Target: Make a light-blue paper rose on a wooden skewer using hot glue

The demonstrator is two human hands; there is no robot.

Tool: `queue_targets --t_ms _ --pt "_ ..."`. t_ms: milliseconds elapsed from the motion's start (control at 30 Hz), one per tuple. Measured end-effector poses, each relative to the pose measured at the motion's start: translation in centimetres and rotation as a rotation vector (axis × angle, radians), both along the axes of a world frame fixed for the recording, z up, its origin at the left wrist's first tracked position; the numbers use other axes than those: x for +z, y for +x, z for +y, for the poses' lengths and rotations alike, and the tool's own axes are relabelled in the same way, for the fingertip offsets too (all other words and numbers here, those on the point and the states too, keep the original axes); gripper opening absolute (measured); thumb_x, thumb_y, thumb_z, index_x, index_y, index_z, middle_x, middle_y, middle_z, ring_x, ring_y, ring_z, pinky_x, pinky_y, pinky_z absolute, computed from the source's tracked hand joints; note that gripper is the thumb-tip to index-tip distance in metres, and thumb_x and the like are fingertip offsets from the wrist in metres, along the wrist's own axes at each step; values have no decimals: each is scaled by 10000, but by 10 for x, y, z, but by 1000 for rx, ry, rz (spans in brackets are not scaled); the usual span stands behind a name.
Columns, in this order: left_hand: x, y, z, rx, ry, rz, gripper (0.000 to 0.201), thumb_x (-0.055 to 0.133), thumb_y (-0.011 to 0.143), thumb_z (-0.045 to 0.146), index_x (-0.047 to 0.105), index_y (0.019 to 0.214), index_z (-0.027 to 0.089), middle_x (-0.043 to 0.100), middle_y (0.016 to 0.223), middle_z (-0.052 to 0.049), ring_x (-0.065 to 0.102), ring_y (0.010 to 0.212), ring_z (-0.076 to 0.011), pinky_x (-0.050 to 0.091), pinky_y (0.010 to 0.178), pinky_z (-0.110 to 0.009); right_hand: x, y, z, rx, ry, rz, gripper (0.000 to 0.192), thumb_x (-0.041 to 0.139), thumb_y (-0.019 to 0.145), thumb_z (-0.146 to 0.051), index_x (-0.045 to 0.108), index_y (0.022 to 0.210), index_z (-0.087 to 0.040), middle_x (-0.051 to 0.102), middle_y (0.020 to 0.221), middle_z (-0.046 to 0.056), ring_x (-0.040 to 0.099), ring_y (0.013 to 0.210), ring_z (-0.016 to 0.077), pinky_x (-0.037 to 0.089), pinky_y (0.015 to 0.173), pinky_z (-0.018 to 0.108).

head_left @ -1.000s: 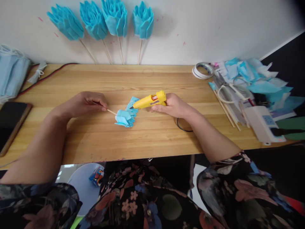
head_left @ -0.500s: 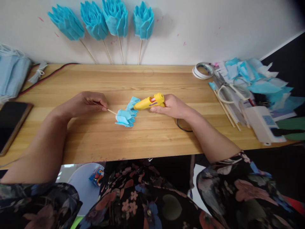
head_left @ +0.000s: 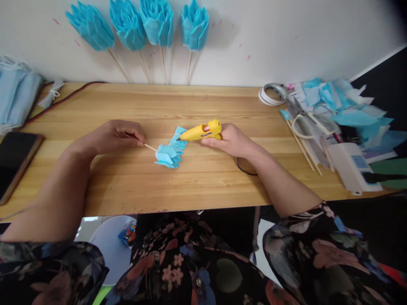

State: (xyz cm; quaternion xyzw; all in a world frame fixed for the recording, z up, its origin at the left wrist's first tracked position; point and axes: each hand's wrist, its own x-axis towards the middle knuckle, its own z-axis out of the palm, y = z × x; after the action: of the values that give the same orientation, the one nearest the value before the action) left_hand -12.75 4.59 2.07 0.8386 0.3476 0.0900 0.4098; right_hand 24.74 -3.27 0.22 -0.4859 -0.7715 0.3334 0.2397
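Yellow glue gun [head_left: 201, 131] has lifted slightly off blue flower [head_left: 170, 151]

Bright, even, diffuse light from above and slightly in front. Soft short shadows only: under the left hand [head_left: 117, 136], under the right hand [head_left: 230, 140], and faint ones behind the paper flowers [head_left: 143, 23] on the white wall [head_left: 286, 38]. No hard glare; a mild sheen along the desk [head_left: 190, 186] at centre. Sharp focus at mid-frame, wood grain plainly legible. Strong wide-angle bowing: desk edges curved, forearms stretched toward the lower corners. Softening and smearing toward the right edge, across the pile of blue scraps [head_left: 349, 106]. Dark vignetting in the upper right corner. Deep shade below the desk edge.
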Motion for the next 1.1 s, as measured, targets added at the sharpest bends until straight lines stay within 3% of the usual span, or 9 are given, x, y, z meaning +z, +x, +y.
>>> queue_targets --t_ms 367,533,933,1100 --pt "3 2 -1 12 1 90 425 695 877 608 712 851 183 736 908 -74 661 870 -213 541 797 -286 -3 1 2 12 -6 71 543 642 918 -718 746 944 -185 734 832 33 604 738 169 436 703 302" --pt "2 3 -2 29 -3 84 374 702 859 563 705 832 190 724 881 -70 641 852 -211 520 769 -282 -2 1 2 20 -4 150 544 609 944 -711 741 883 -187 723 818 39 574 718 157 440 688 300" --pt "3 3 -2 26 -17 37 322 733 843 515 716 810 195 721 854 -65 646 817 -206 507 741 -268 -5 -5 0 -19 -1 -25 511 633 934 -691 741 963 -192 692 793 20 572 719 170 407 711 309" --pt "2 3 -2 36 -12 28 310 735 838 507 717 807 199 721 858 -62 644 821 -205 510 748 -272 -1 -2 2 11 -28 90 548 609 935 -716 727 871 -185 672 777 20 537 689 145 395 670 299"
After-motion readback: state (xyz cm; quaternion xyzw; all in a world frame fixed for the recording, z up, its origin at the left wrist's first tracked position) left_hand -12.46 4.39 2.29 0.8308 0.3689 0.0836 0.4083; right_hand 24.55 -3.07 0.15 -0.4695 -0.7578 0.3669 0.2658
